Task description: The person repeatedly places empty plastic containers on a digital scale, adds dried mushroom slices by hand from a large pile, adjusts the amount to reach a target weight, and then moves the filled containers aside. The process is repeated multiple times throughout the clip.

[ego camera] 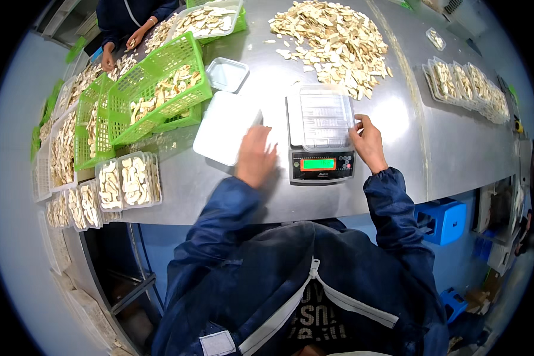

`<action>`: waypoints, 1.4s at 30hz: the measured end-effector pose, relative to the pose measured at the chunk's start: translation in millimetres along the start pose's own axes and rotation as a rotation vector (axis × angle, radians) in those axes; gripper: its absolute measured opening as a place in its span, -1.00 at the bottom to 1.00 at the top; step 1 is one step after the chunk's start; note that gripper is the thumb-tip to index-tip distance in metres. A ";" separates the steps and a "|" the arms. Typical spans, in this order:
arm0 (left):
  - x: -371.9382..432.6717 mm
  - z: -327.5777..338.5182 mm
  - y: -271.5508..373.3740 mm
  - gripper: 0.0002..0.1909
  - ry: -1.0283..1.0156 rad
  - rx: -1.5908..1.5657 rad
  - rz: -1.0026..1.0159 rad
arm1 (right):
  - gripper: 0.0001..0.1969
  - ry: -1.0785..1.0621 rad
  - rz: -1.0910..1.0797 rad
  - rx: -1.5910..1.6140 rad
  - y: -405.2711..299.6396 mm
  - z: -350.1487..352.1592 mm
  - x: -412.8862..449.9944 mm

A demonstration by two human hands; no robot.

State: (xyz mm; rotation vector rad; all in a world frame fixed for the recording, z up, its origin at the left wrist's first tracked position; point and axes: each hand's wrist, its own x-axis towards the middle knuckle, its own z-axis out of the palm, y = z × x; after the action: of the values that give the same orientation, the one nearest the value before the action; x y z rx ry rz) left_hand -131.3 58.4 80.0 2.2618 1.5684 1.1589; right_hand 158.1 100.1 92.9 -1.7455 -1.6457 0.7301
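An empty clear plastic container (325, 118) lies on the platform of a digital scale (322, 167) with a lit green display. At the container's right edge is my right hand (367, 141), its thumb and fingertips on the rim. My left hand (256, 155), blurred, is beside the right edge of a white rectangular lid or tray (224, 127); whether it touches that is unclear. Just above lies a smaller clear plastic container (228, 74). Behind the scale a large heap of dried pale slices (338, 42) is spread on the steel table (387, 173).
Green plastic baskets (160, 89) with slices stand at left, near filled clear boxes (135, 180). More filled boxes (465, 86) stand at right. A co-worker's hands (135, 39) handle slices at upper left. A blue stool (442, 220) is below the table's right side.
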 end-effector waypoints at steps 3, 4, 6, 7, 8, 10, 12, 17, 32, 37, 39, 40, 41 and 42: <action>-0.9 -33.0 -35.7 -0.74 -0.139 0.209 -0.226 | -0.58 0.034 -0.009 -0.020 6.4 -7.8 1.0; -2.2 -34.5 -41.0 -0.77 -0.185 0.165 -0.312 | -0.58 0.041 -0.021 -0.039 6.6 -10.7 1.3; -1.8 -33.4 -44.9 -0.82 -0.247 0.134 -0.394 | -0.60 0.002 -0.038 -0.044 5.9 -18.8 -1.4; 0.8 -32.2 -44.8 -0.83 -0.265 0.147 -0.391 | -0.61 0.004 -0.054 -0.056 6.0 -21.1 -3.2; 3.4 -31.2 -44.7 -0.84 -0.282 0.160 -0.387 | -0.62 0.006 -0.069 -0.067 6.4 -22.6 -4.8; 7.3 -28.2 -42.7 -0.85 -0.295 0.172 -0.392 | -0.67 0.043 -0.075 -0.062 6.7 -26.0 -6.9; 11.4 -26.5 -42.6 -0.86 -0.329 0.207 -0.388 | -0.68 0.050 -0.041 -0.023 5.0 -32.2 -7.3; 21.1 -23.2 -41.5 -0.88 -0.433 0.348 -0.352 | -0.73 0.050 -0.018 -0.027 4.0 -41.5 -7.5; 30.5 -14.9 -44.9 -0.90 -0.508 0.420 -0.332 | -0.77 -0.007 -0.131 -0.053 8.8 -40.7 -0.7; 24.7 -18.0 -29.6 -0.88 -0.248 0.449 -0.347 | -0.77 -0.014 -0.097 -0.061 6.5 -44.1 -5.2; 26.4 -36.8 -14.7 -0.87 -0.066 0.444 -0.461 | -0.77 0.002 -0.087 -0.085 7.6 -51.5 -8.2; 25.4 -47.9 -7.2 -0.85 0.061 0.370 -0.494 | -0.77 0.014 -0.082 -0.097 9.1 -55.8 -9.2; 28.8 -58.8 1.2 -0.84 0.125 0.348 -0.477 | -0.78 0.027 -0.059 -0.100 12.5 -59.7 -10.7; 34.4 -67.3 13.4 -0.84 0.145 0.354 -0.406 | -0.78 0.036 -0.044 -0.102 15.3 -63.6 -11.7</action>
State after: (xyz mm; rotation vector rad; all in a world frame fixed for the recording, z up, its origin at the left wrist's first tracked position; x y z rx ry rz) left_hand -161.1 62.4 150.7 1.9281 2.3121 1.0140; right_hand 215.3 83.8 122.5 -1.7766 -1.7180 0.5999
